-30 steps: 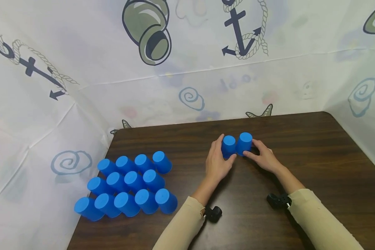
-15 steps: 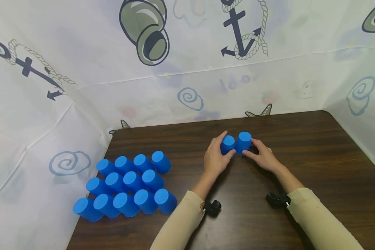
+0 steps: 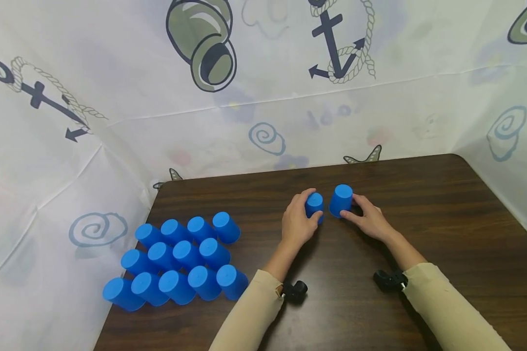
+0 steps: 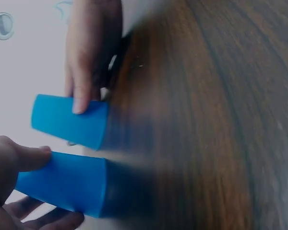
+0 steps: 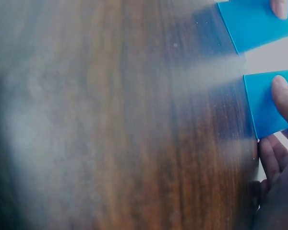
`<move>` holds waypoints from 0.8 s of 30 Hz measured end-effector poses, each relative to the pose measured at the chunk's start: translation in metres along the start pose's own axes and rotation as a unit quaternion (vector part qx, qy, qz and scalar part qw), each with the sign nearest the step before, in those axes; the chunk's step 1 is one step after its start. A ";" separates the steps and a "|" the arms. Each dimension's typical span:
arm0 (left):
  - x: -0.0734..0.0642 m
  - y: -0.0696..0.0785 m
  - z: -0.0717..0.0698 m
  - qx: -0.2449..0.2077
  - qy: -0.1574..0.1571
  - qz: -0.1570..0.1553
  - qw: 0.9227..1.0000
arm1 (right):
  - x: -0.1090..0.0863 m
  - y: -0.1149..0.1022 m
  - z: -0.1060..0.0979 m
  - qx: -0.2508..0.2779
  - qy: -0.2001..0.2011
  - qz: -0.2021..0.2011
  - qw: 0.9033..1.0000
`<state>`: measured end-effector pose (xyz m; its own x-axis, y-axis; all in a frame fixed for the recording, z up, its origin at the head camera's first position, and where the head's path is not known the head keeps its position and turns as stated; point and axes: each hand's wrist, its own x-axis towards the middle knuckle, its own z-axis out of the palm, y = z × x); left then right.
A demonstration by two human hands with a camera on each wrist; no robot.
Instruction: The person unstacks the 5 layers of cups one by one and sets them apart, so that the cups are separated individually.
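My left hand (image 3: 298, 222) grips an upside-down blue cup (image 3: 314, 204), thumb on the near side and fingers round its far left. In the left wrist view that cup (image 4: 67, 182) shows between thumb and fingers. Just to its right, a second upside-down blue cup (image 3: 341, 201) is held by my right hand (image 3: 371, 219), with the thumb in front and fingers at the right side. A narrow gap parts the two cups. The right wrist view shows the right thumb pressed on its cup (image 5: 264, 103), and the other cup (image 5: 257, 24) beyond.
Three rows of upside-down blue cups (image 3: 177, 287) stand close together on the left of the dark wooden table (image 3: 342, 312). A white patterned cloth (image 3: 193, 141) hangs behind the table and along its sides. Black wrist cameras (image 3: 295, 292) sit on both wrists.
My left hand has drawn its cup a little to the left and nearer, away from the other cup, opening a gap. The right hand and its cup have hardly moved.
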<state>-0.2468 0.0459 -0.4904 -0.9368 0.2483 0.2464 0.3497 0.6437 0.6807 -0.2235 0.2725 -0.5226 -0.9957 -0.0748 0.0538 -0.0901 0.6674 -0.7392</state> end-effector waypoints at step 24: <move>-0.029 -0.016 -0.135 0.169 -0.080 -0.100 0.977 | -0.005 -0.001 0.002 0.000 0.004 -0.006 1.000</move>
<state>-0.2269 -0.0689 -0.4151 -0.9824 0.1867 0.0024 0.1696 0.8868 0.4300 -0.2184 0.2708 -0.5236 -0.9947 -0.0768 0.0683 -0.1021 0.6659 -0.7390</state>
